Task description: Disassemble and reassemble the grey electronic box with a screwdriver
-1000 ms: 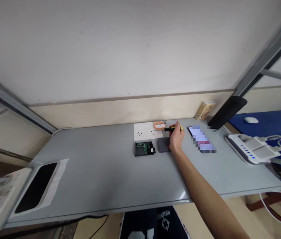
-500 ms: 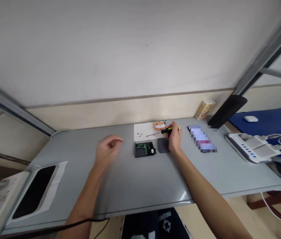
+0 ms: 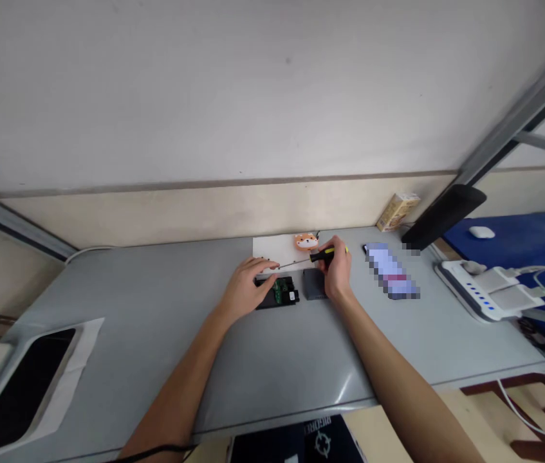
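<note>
My right hand (image 3: 336, 273) is closed around a small screwdriver (image 3: 323, 255) with a black and yellow handle; its thin shaft points left over a white sheet of paper (image 3: 275, 246). My left hand (image 3: 248, 286) rests with curled fingers on the left end of an opened black device (image 3: 279, 293) that shows a green circuit board. A grey cover piece (image 3: 314, 285) lies just right of the device, beside my right hand. Tiny dark screws sit on the paper, near my left fingertips.
On the grey table (image 3: 156, 321), an orange animal-shaped item (image 3: 305, 242) sits at the paper's far edge. A phone (image 3: 390, 270) lies to the right, a white power strip (image 3: 487, 287) with cables beyond it. A small carton (image 3: 396, 211) stands by the wall. A black tray (image 3: 16, 386) lies at left.
My left hand came into view and moved right onto the black device. My right hand with the screwdriver shifted slightly left, its tip now over the paper.
</note>
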Action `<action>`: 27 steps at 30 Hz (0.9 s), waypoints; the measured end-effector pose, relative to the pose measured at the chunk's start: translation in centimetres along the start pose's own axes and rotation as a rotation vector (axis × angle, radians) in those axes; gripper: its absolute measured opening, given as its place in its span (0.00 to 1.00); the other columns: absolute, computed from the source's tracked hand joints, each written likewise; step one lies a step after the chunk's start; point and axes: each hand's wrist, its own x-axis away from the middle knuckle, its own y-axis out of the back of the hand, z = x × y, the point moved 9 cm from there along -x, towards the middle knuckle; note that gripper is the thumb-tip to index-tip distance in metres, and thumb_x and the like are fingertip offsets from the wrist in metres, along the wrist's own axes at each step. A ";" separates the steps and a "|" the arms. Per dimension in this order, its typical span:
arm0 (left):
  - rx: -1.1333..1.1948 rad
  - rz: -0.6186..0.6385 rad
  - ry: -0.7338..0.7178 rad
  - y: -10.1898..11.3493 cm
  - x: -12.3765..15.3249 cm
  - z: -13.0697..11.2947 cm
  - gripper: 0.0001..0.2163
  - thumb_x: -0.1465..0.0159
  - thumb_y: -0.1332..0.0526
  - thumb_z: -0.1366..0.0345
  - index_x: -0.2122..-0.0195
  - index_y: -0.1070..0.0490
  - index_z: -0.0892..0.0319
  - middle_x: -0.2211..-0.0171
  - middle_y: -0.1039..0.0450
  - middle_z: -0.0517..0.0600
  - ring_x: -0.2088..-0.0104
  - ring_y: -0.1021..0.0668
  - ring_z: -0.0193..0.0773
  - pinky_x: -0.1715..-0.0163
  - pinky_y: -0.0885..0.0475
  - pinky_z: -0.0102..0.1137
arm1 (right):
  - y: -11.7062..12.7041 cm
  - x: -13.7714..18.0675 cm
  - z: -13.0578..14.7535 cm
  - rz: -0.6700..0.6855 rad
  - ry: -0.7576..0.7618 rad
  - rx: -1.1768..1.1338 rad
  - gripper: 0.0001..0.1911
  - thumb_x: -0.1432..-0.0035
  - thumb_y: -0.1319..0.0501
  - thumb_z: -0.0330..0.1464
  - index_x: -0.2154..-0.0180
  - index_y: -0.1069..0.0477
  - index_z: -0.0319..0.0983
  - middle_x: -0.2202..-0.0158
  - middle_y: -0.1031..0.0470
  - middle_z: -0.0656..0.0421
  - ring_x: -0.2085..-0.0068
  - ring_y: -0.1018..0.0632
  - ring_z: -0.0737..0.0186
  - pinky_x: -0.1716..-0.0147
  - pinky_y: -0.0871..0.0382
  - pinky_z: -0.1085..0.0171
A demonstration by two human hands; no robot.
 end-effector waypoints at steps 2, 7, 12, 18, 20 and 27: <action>0.007 -0.016 0.006 -0.1 0.1 0.5 0.07 0.29 0.38 0.61 0.53 0.23 0.52 0.54 0.19 0.50 0.52 0.21 0.43 0.48 0.26 0.42 | -0.1 0.0 0.0 0.011 -0.005 0.012 0.22 0.38 0.44 0.48 0.76 0.33 0.40 0.81 0.34 0.64 0.83 0.40 0.71 0.83 0.50 0.67; 0.039 -0.037 0.000 -0.6 0.1 0.9 0.06 0.31 0.36 0.60 0.56 0.22 0.52 0.57 0.19 0.50 0.55 0.20 0.42 0.51 0.25 0.40 | -0.2 0.0 -0.1 0.034 0.006 0.059 0.20 0.39 0.43 0.47 0.76 0.33 0.40 0.80 0.33 0.64 0.83 0.40 0.71 0.83 0.49 0.67; 0.035 -0.044 -0.018 -0.6 0.1 0.5 0.06 0.30 0.38 0.61 0.61 0.23 0.53 0.61 0.20 0.49 0.59 0.21 0.40 0.54 0.26 0.39 | -0.2 0.0 0.0 0.044 0.022 0.051 0.22 0.38 0.44 0.48 0.76 0.32 0.40 0.84 0.38 0.65 0.83 0.40 0.70 0.83 0.48 0.67; 0.004 -0.063 -0.048 -0.1 0.0 0.1 0.04 0.31 0.36 0.63 0.63 0.24 0.54 0.63 0.20 0.47 0.61 0.20 0.39 0.53 0.27 0.39 | -0.4 0.1 0.1 0.068 0.037 0.050 0.22 0.38 0.43 0.47 0.76 0.32 0.39 0.83 0.38 0.64 0.83 0.39 0.70 0.83 0.49 0.68; -0.009 -0.066 -0.046 -0.1 0.0 0.2 0.04 0.32 0.36 0.63 0.64 0.24 0.54 0.63 0.20 0.47 0.61 0.20 0.39 0.53 0.28 0.39 | -0.4 0.1 0.2 0.066 0.047 0.058 0.21 0.38 0.43 0.46 0.77 0.32 0.39 0.82 0.37 0.64 0.83 0.38 0.71 0.83 0.48 0.68; -0.085 -0.037 -0.073 -0.2 0.1 -0.3 0.04 0.31 0.37 0.64 0.63 0.23 0.54 0.63 0.20 0.47 0.59 0.20 0.40 0.52 0.29 0.40 | -0.5 0.5 1.2 0.085 0.122 0.190 0.24 0.37 0.43 0.50 0.75 0.30 0.39 0.79 0.35 0.64 0.81 0.35 0.71 0.82 0.43 0.70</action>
